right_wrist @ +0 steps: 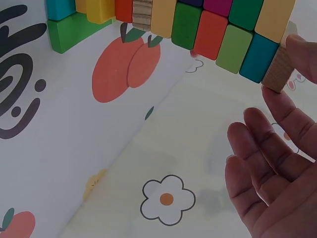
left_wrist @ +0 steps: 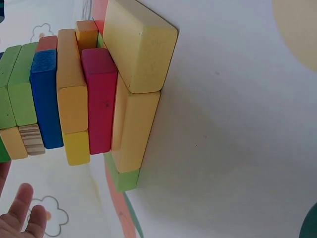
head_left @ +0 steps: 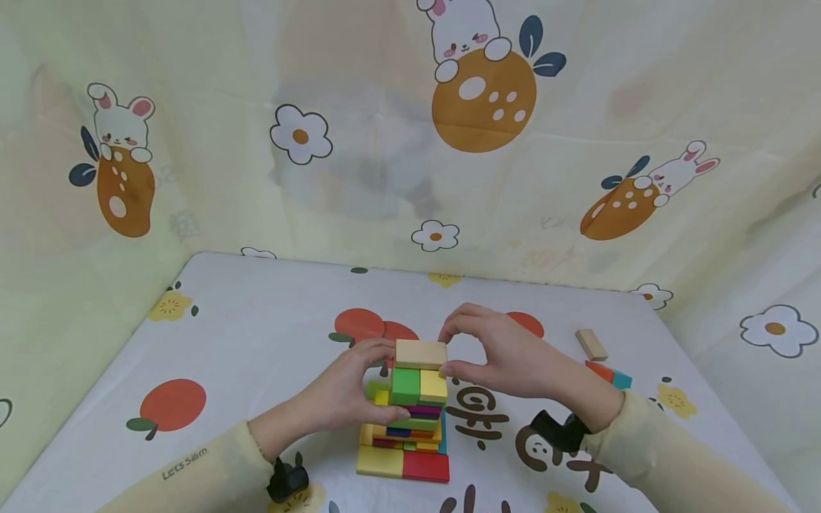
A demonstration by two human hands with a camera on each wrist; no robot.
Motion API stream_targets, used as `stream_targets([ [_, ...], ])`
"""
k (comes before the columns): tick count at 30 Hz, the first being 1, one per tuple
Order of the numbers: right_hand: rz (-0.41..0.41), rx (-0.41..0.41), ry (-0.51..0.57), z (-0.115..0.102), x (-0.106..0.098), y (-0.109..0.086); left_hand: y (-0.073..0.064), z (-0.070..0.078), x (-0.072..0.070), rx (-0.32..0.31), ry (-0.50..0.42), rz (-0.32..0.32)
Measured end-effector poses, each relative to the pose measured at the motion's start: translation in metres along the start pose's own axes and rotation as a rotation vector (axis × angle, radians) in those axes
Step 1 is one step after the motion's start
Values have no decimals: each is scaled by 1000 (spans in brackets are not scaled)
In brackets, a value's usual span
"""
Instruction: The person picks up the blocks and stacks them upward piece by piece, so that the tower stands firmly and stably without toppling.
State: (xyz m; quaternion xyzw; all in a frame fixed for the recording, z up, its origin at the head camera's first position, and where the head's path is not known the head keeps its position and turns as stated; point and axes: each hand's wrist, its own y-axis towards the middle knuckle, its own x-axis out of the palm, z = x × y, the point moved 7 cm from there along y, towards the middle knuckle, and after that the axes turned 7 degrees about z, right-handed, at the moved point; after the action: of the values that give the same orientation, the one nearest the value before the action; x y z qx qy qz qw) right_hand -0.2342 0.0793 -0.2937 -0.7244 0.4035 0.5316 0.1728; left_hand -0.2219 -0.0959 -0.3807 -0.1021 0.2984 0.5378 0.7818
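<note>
A tower of colored wooden blocks (head_left: 405, 388) stands on the table, with a plain wooden block (head_left: 420, 354) lying across its top. My right hand (head_left: 507, 353) pinches the right end of this plain wooden block (right_wrist: 275, 72) between thumb and index finger, its other fingers held apart from the tower. My left hand (head_left: 336, 395) touches the tower's left side, thumb low against the front and index finger up by the top block. In the left wrist view, a blue block (left_wrist: 46, 101) and a dark pink block (left_wrist: 101, 101) show in the layers, while two left fingertips (left_wrist: 22, 198) extend beside the tower.
A loose plain block (head_left: 591, 345) lies at the right of the table, close to a red block (head_left: 599, 370) and a blue block (head_left: 621, 380). A patterned cloth covers the table (head_left: 256, 342), and a printed curtain (head_left: 359, 192) hangs behind it.
</note>
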Motion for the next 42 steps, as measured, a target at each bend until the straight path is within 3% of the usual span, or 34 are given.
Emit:
stream_targets([
  [13,7,-15,6,2,-2,-3,0,0,1,14,-1,2],
  [20,113,8,7,23,-25,-11,0,0,0,18,16,7],
  [24,153,146,-1,70,-38,-20,0,0,1,13,18,7],
  [28,157,366,-28,149,-43,-39,0,-1,1,-1,6,7],
  [33,82,597,-76,240,-38,-75,-1,-3,1,-2,-15,8],
  [37,-15,725,-126,280,-32,-100,-1,-3,1,-1,-23,6],
  [42,-145,887,-152,306,-18,-122,0,-2,2,14,-30,1],
])
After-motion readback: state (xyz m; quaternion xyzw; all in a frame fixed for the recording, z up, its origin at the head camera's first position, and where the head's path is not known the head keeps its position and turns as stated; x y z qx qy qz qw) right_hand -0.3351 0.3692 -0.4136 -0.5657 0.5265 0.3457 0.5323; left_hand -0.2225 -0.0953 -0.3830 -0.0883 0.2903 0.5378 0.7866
